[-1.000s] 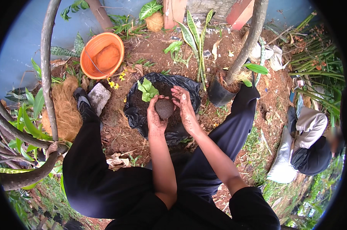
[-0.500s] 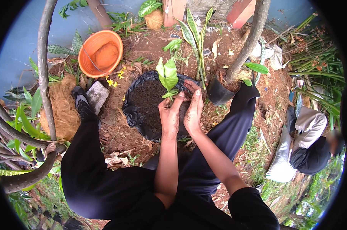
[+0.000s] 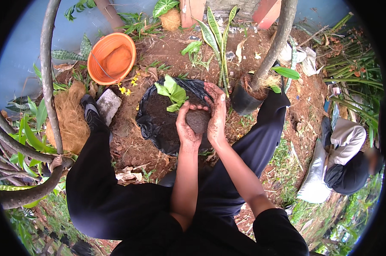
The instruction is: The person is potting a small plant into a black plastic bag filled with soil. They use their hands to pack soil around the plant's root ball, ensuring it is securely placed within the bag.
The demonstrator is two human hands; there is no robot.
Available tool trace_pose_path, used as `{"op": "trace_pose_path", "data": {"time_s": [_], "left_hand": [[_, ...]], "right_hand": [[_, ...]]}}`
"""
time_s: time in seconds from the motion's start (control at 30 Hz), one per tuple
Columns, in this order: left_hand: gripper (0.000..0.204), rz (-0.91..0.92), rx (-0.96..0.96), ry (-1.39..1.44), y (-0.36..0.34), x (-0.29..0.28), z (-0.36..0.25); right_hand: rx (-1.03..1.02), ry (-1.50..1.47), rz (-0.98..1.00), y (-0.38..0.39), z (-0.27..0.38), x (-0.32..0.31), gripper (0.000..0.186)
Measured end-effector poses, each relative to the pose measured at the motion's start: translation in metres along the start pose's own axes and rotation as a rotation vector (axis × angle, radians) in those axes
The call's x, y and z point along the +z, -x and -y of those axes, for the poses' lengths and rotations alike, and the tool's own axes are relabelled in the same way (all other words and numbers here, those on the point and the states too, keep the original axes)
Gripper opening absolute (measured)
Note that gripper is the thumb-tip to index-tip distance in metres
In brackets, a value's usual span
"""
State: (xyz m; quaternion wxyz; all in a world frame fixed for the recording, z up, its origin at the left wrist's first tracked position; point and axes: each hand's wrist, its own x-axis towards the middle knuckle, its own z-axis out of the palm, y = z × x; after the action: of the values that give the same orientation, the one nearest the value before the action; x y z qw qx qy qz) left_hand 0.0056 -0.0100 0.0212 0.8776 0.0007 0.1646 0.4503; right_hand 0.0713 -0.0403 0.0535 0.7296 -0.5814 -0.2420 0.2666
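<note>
A round, dark soil ball (image 3: pixel 198 121) sits cupped between my two hands. From its upper left side leans a small green leafy plant (image 3: pixel 172 92), its leaves pointing away to the left. My left hand (image 3: pixel 188 129) wraps the ball's left side, its fingertips curling over the top. Against the right side presses my right hand (image 3: pixel 217 114), fingers stretching up past the ball and smeared with soil. Both hands are over a black plastic bag (image 3: pixel 148 131), whose rim surrounds loose dark soil (image 3: pixel 158 110). The underside of the ball is hidden.
An orange bucket (image 3: pixel 130 54) lies tipped at far left, near a grey stone (image 3: pixel 108 105) and brown fibre (image 3: pixel 69 121). A black pot (image 3: pixel 243 101) and a snake plant (image 3: pixel 220 45) stand beyond. A thick branch (image 3: pixel 282 38) rises right. Another person (image 3: pixel 348 170) is at far right.
The soil ball has tilted toward me, so its rounded side now shows. The plant's leaves have swung left and downward. My right fingers have spread slightly away from the left hand.
</note>
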Motion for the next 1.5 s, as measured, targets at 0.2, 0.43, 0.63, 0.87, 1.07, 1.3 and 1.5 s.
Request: {"op": "trace_pose_path", "data": {"time_s": [0.2, 0.43, 0.63, 0.87, 1.07, 1.3, 1.5], "left_hand": [[0.024, -0.026, 0.338, -0.543, -0.006, 0.000, -0.025], [0.036, -0.102, 0.269, -0.847, -0.004, 0.004, -0.030], [0.033, -0.139, 0.121, -0.222, -0.008, -0.004, -0.031], [0.023, -0.042, 0.087, -0.049, -0.009, -0.020, -0.057], [0.023, 0.040, 0.010, -0.099, -0.001, -0.007, -0.052], [0.022, -0.015, 0.037, -0.190, -0.005, -0.016, -0.046], [0.016, 0.024, 0.040, -0.141, -0.004, -0.014, -0.046]], "right_hand": [[0.750, -0.276, 0.304, 0.003, -0.015, -0.020, 0.064], [0.573, -0.076, 0.301, 0.007, -0.007, -0.019, 0.048], [0.257, 0.042, 0.286, 0.009, -0.006, -0.008, 0.033], [-0.098, 0.560, 0.477, 0.001, 0.011, -0.010, 0.074], [0.054, 0.451, 0.587, 0.001, -0.001, -0.009, 0.093], [0.093, 0.344, 0.601, -0.001, -0.007, -0.015, 0.091], [0.160, 0.397, 0.688, 0.001, 0.014, -0.010, 0.091]]}}
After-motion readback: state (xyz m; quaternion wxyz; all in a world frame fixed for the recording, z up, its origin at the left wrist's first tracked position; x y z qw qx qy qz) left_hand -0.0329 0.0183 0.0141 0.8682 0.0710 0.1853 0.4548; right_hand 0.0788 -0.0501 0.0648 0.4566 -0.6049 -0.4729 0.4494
